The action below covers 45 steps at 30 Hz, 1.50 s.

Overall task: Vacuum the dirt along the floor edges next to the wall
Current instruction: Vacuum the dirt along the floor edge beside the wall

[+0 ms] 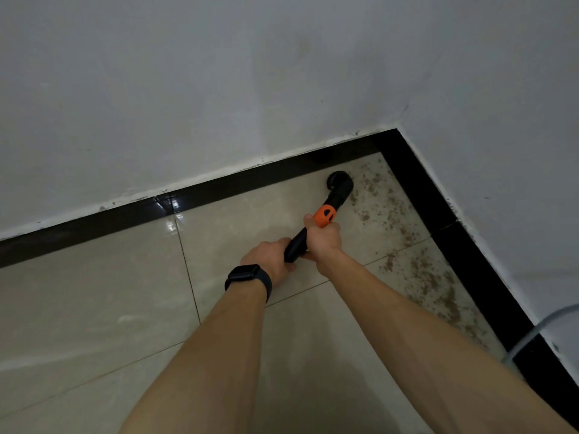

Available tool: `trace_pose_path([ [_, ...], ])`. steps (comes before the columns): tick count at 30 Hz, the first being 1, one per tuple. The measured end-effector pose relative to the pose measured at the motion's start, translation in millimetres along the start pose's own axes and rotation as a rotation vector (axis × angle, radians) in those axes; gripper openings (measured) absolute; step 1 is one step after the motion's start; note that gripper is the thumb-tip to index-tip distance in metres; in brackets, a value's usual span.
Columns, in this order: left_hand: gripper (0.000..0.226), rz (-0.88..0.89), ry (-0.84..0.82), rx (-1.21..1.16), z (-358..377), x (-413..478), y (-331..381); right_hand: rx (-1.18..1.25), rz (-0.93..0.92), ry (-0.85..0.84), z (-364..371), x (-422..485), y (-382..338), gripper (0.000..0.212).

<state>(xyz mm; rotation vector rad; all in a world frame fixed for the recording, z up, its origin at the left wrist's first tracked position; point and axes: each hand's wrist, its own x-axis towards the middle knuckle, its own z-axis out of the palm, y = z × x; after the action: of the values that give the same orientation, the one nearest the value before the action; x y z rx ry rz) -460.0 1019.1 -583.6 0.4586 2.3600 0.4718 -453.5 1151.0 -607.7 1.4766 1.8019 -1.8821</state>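
A black vacuum tube (297, 242) with an orange collar (326, 215) ends in a round black brush nozzle (340, 183). The nozzle rests on the beige tiled floor (94, 302) near the room corner, close to the black skirting (250, 180) of the far wall. My right hand (324, 238) grips the tube just below the orange collar. My left hand (272, 256), with a dark watch on its wrist, holds the tube's lower end. Brown dirt (429, 277) lies scattered along the right wall's skirting, from the corner towards me.
Two white walls (219, 89) meet at a corner at the upper right. A pale cable (532, 333) runs down the right wall onto the floor at the right edge. Tile joints cross the floor.
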Motion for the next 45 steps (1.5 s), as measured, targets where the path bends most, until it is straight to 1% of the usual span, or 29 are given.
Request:
trace_pose_path([
  [11,0.029,-0.070,0.087,-0.041,2,9,-1,-0.005,-0.031,-0.026,15,12,-18,0.049],
  [17,0.030,-0.102,0.077,-0.033,-2,5,-6,0.002,-0.033,-0.047,23,6,-16,0.050],
  [22,0.030,-0.097,0.059,0.004,-4,-5,-15,0.012,-0.012,-0.114,28,-4,-12,0.047],
  [24,0.029,-0.091,0.037,0.028,-6,-12,-21,0.028,0.033,-0.176,27,-11,-11,0.042],
  [26,0.028,-0.078,0.003,0.084,-8,-20,-27,0.060,0.099,-0.243,21,-20,-9,0.029],
  [28,0.028,-0.052,-0.036,0.166,-11,-29,-33,0.122,0.154,-0.275,13,-29,-1,0.026],
  [30,0.031,-0.025,-0.083,0.242,-12,-38,-36,0.162,0.178,-0.264,6,-37,14,0.033],
  [33,0.035,0.017,-0.137,0.304,-10,-51,-34,0.231,0.189,-0.188,-2,-48,39,0.042],
  [36,0.035,0.050,-0.156,0.320,-2,-58,-25,0.311,0.206,-0.117,-14,-56,57,0.033],
  [39,0.039,0.064,-0.178,0.322,7,-58,-11,0.344,0.226,-0.063,-29,-58,63,0.038],
  [41,0.041,0.065,-0.175,0.311,11,-56,-2,0.341,0.221,-0.052,-38,-57,58,0.038],
  [45,0.040,0.062,-0.116,0.307,15,-48,17,0.301,0.189,-0.065,-51,-49,41,0.036],
])
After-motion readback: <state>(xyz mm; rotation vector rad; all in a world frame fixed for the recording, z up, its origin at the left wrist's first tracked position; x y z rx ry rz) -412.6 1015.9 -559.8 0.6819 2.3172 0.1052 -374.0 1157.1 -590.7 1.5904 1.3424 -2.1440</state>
